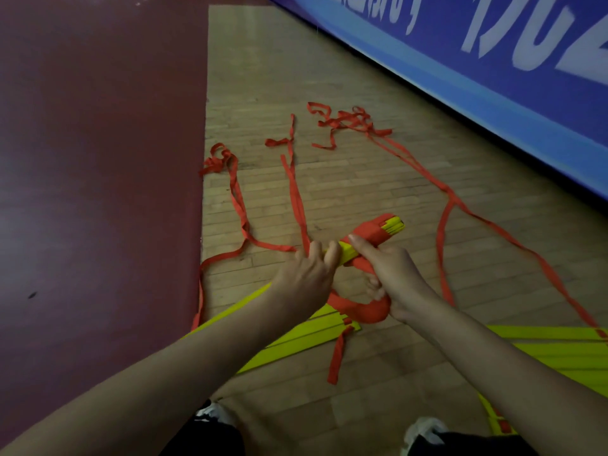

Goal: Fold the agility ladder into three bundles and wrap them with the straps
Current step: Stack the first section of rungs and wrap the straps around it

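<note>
Flat yellow rungs (306, 337) lie on the wooden floor (345, 179) just below the left hand (306, 278), whose fingers are curled round a yellow bundle (391, 224). Just to its right, the right hand (391, 274) lays its thumb on the red strap (365, 233) wound about that bundle, its fingers closed on a loop of the same strap beneath. Beyond both hands, loose straps (296, 192) trail over the floor toward a blue banner (493, 77).

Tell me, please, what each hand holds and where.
Left hand grips the yellow rung bundle near the wrap; right hand grips the red strap by its loop.
</note>
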Motion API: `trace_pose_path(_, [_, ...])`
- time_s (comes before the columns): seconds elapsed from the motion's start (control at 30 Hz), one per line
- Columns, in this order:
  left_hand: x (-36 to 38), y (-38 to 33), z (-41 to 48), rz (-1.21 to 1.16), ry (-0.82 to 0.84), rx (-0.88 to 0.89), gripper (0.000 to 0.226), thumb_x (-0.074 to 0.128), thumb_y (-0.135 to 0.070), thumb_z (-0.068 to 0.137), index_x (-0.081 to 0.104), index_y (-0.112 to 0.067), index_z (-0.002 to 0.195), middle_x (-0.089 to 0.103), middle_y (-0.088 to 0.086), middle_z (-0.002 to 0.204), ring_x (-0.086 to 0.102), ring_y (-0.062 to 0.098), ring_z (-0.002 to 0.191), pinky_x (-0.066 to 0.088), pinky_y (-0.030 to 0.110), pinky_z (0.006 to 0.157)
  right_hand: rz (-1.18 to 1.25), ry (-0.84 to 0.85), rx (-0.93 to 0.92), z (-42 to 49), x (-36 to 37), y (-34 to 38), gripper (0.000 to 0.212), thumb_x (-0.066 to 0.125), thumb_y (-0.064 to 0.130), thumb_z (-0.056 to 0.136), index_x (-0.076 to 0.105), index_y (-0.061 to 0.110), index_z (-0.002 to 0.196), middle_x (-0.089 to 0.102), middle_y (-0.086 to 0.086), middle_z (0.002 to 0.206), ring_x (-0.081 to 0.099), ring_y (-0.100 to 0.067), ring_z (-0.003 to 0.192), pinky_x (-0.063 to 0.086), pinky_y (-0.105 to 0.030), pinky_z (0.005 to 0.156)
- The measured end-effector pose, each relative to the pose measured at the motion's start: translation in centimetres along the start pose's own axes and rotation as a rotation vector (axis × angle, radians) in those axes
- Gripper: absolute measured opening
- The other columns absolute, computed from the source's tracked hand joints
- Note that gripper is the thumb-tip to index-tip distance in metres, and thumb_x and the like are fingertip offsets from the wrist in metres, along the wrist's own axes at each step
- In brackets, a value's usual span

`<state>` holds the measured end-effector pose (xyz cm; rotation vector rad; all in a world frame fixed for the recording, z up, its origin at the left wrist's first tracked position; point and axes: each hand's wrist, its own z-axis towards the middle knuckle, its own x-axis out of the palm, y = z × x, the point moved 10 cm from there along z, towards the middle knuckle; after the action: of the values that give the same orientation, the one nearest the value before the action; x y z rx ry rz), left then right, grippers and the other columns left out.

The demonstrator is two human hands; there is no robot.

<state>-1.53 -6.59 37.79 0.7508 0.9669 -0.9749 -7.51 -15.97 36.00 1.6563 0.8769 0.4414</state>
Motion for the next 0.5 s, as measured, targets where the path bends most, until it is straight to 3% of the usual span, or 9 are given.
trace_pose_path(0.07, [-0.1,-0.4,-0.1,-0.014,-0.042,0.017,0.042,0.034,-0.022,0.08,0.044,-0.003,0.116,0.059,0.015,0.079,0.056,0.031,0.044,0.034,0.026,0.034,0.096,0.02,0.069,0.0,0.1,-0.8,0.045,0.066,0.038,0.087,0.05,0.007,0.059,0.032,0.002,0.032,0.031,-0.009,0.025,0.023,-0.018,0.032])
trace_pose_path(0.13, [-0.8,-0.1,0.1,-0.133,-0.012,-0.018,0.043,0.037,-0.031,0.09,0.042,-0.006,0.124,0.059,0.017,0.093,0.062,0.037,0.06,0.04,0.033,0.043,0.179,0.048,0.101,-0.1,0.1,-0.9,0.042,0.066,0.034,0.087,0.048,0.005,0.063,0.03,0.002,0.031,0.029,-0.009,0.023,0.023,-0.016,0.029])
trace_pose_path(0.2, [-0.4,1.8,0.4,-0.392,0.2,-0.168,0.05,0.05,-0.047,0.093,0.041,-0.013,0.129,0.055,0.008,0.109,0.06,0.031,0.083,0.042,0.034,0.063,0.243,0.105,0.095,-0.3,0.3,-0.3,0.043,0.066,0.032,0.087,0.046,0.007,0.059,0.028,0.002,0.032,0.027,-0.008,0.022,0.022,-0.016,0.028])
trace_pose_path(0.27, [0.6,2.9,-0.1,-0.802,0.454,-0.311,0.057,0.066,-0.056,0.081,0.047,-0.022,0.122,0.058,-0.004,0.107,0.057,0.016,0.092,0.043,0.029,0.079,0.279,0.17,0.052,-0.6,0.6,0.7,0.047,0.063,0.031,0.09,0.049,0.011,0.05,0.027,0.003,0.032,0.024,-0.007,0.022,0.02,-0.014,0.028])
trace_pose_path(0.33, [0.4,2.7,-0.6,-1.243,0.566,-0.366,0.048,0.072,-0.049,0.079,0.056,-0.026,0.118,0.069,-0.01,0.104,0.064,0.01,0.095,0.048,0.029,0.09,0.287,0.22,0.007,-0.9,0.9,1.5,0.049,0.061,0.03,0.09,0.052,0.012,0.045,0.029,0.002,0.031,0.025,-0.006,0.021,0.02,-0.012,0.029])
trace_pose_path(0.37, [0.3,2.5,-1.0,-1.437,0.615,-0.383,0.036,0.07,-0.036,0.084,0.06,-0.025,0.116,0.072,-0.009,0.1,0.067,0.01,0.092,0.052,0.029,0.087,0.292,0.25,-0.008,-1.2,1.1,1.9,0.047,0.061,0.03,0.089,0.052,0.007,0.049,0.029,0.002,0.031,0.025,-0.006,0.021,0.02,-0.012,0.029])
trace_pose_path(0.43, [0.3,2.0,-1.9,-1.699,0.741,-0.383,0.024,0.065,-0.017,0.087,0.065,-0.021,0.111,0.073,0.0,0.1,0.071,0.019,0.088,0.057,0.033,0.081,0.329,0.334,-0.033,-1.7,1.8,2.4,0.038,0.061,0.032,0.084,0.049,0.0,0.067,0.027,0.001,0.03,0.024,-0.007,0.02,0.019,-0.012,0.029])
trace_pose_path(0.5, [0.0,1.4,-2.8,-1.866,0.88,-0.335,0.031,0.069,-0.02,0.082,0.067,-0.018,0.113,0.071,0.01,0.11,0.071,0.028,0.089,0.057,0.04,0.084,0.359,0.399,-0.057,-2.1,2.3,2.9,0.04,0.059,0.032,0.082,0.049,-0.007,0.087,0.025,0.001,0.029,0.023,-0.006,0.019,0.019,-0.012,0.029])
